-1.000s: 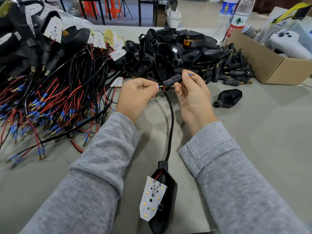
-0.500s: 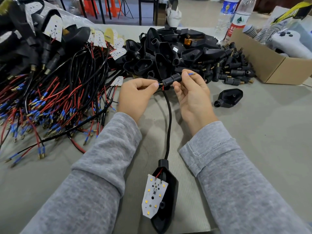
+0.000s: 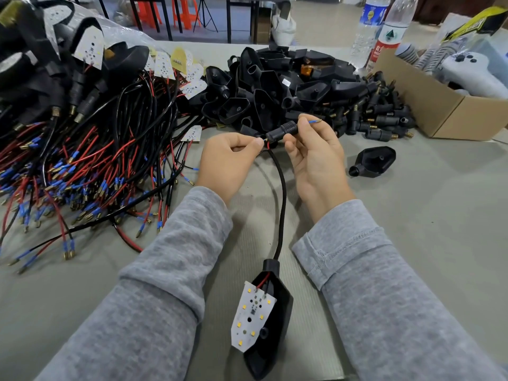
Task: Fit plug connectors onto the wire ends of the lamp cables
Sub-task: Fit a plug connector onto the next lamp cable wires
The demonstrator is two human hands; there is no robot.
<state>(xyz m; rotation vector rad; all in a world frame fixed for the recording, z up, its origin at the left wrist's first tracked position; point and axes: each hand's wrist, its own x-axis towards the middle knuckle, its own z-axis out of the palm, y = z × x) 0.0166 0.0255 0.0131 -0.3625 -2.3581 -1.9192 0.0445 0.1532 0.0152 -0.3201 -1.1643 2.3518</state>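
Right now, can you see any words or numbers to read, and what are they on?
Red-labelled bottle: white characters and a green triangle logo, too blurred to read.
Blue-labelled bottle: print too small to read.
Yellow-and-black package: lettering blurred.
White sticker on a black housing: too small to read.

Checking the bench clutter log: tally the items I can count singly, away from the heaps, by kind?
Bottles: 2
Cardboard box: 1
Loose housing alone on the mat: 1
Lamp with LED board, near edge: 1
Plug in the hands: 1
Total: 6
The heaps of housings, plugs and wired cables are too tangled to count.
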